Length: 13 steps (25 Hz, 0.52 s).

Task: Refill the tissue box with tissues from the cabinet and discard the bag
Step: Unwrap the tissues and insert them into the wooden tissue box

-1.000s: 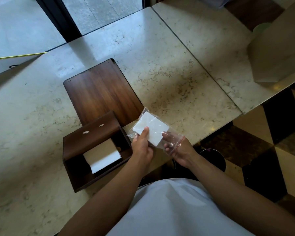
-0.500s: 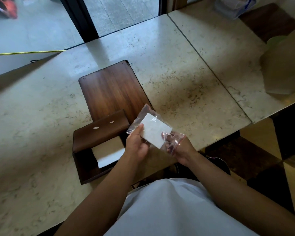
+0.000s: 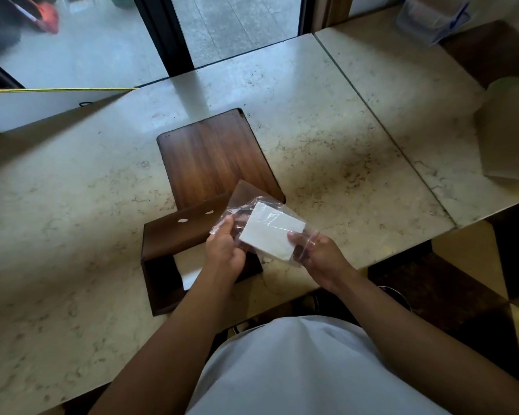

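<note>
tissues (image 3: 269, 235) in a clear bag (image 3: 253, 211) hang above the open wooden tissue box (image 3: 174, 235) on the marble desk (image 3: 72, 205). left hand (image 3: 224, 253) pinches the bag's left edge, right hand (image 3: 319, 256) its right corner. forearms hide most of the box's inside.

- The worktop (image 3: 327, 139) is pale veined stone, polished and softly glossy.
- The tissue box (image 3: 174, 235) and its lid (image 3: 213, 157) are dark wood with visible grain, smooth and satin.
- The bag (image 3: 243, 208) is clear, crinkled, shiny plastic.
- The tissues (image 3: 270, 232) are matt white paper.
</note>
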### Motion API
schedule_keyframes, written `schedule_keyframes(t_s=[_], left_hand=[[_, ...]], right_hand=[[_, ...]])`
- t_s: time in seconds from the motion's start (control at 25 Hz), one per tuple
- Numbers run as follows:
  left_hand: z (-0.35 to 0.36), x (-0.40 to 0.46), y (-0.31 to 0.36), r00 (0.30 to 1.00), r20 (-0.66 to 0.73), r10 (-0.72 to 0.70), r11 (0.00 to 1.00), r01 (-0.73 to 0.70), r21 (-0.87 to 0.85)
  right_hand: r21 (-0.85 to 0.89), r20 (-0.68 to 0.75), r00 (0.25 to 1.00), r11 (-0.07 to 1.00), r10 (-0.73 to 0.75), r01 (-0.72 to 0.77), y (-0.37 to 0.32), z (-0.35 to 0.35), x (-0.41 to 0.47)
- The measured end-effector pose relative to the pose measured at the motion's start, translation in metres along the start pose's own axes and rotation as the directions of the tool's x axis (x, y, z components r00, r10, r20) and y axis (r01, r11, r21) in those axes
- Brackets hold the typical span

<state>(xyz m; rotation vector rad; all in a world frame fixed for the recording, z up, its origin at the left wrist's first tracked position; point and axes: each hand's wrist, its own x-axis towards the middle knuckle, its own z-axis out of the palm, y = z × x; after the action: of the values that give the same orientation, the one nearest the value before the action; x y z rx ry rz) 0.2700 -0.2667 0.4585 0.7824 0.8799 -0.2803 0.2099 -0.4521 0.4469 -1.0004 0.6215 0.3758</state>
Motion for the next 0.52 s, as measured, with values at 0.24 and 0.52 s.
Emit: schedule_keyframes(t_s=[0.24, 0.52], left_hand=[[-0.016, 0.008, 0.022, 1.000, -0.023, 0.016, 0.999, -0.016, -0.029], [0.000, 0.029, 0.052, 0.979, -0.114, 0.169, 0.986, -0.169, 0.008]], right_hand=[[0.106, -0.134, 0.991, 0.994, 0.017, -0.003, 0.002, -0.015, -0.002], [0.294, -0.311, 0.949, 0.954, 0.043, 0.053, -0.007, -0.042, -0.014]])
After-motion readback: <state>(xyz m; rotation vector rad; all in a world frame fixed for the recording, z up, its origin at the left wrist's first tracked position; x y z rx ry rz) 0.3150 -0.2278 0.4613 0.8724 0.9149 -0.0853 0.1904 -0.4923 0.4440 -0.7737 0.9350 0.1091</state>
